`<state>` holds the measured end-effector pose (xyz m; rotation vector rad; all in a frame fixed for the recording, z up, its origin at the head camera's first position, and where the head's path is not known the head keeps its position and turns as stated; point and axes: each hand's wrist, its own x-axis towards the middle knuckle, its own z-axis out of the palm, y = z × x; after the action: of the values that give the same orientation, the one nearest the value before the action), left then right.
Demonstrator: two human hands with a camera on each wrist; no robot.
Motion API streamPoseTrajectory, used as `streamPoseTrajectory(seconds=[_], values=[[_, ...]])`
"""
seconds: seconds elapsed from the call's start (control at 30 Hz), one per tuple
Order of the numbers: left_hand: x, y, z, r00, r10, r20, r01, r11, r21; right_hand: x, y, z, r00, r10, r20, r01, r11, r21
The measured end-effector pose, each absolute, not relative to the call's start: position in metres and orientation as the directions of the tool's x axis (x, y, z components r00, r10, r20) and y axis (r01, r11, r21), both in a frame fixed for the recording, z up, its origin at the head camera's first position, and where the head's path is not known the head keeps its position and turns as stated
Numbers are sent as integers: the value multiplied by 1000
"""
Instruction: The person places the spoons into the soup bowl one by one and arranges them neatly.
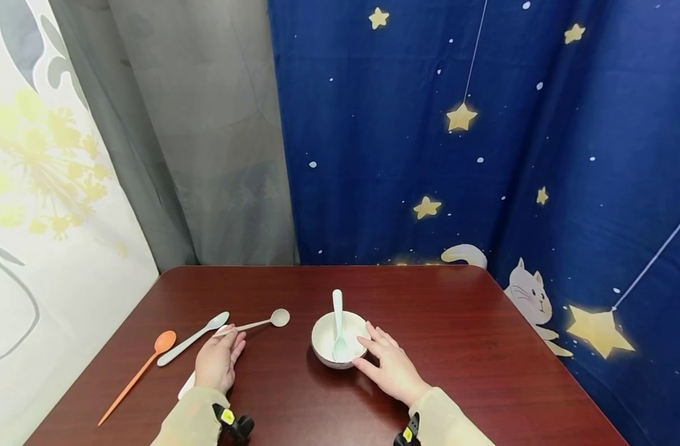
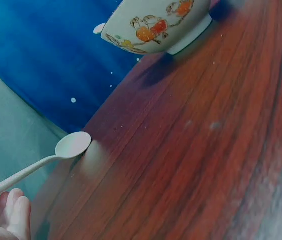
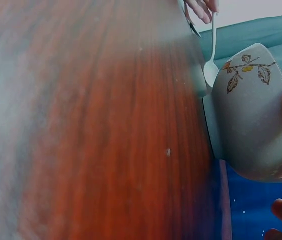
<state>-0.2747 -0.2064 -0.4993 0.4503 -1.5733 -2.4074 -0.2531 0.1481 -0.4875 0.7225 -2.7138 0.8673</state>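
In the head view my left hand [image 1: 216, 364] pinches the handle of a beige spoon [image 1: 280, 318], whose round head points right, toward the bowl. The left wrist view shows this spoon [image 2: 73, 145] held just over the tabletop. A white bowl [image 1: 321, 339] stands upright, with a pale mint spoon [image 1: 338, 313] leaning in it, handle to the far side. My right hand [image 1: 394, 370] touches the bowl's right rim with its thumb and fingers loosely spread. Painted fruit and leaves decorate the outside of the bowl [image 3: 251, 115] in the right wrist view.
An orange spoon [image 1: 165, 341] and a pale blue-white spoon [image 1: 191, 340] lie left of my left hand. A white handle end [image 1: 186, 385] shows beneath that wrist. The dark red wooden table [image 1: 429, 310] ends at grey and blue star-patterned curtains [image 1: 384, 155].
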Motion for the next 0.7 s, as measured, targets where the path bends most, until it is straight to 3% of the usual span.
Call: streamPoseTrajectory(seconds=[0.3,0.7], values=[[-273,-206,-502,-935,-312,-168,21,-522,853,-254,149,-493,-856,-395,333,-514,716,-472],[-273,-203,-498,-952,-263,-156,12,-542,841,-256,150,-491,-856,-394,335,-515,713,-476]])
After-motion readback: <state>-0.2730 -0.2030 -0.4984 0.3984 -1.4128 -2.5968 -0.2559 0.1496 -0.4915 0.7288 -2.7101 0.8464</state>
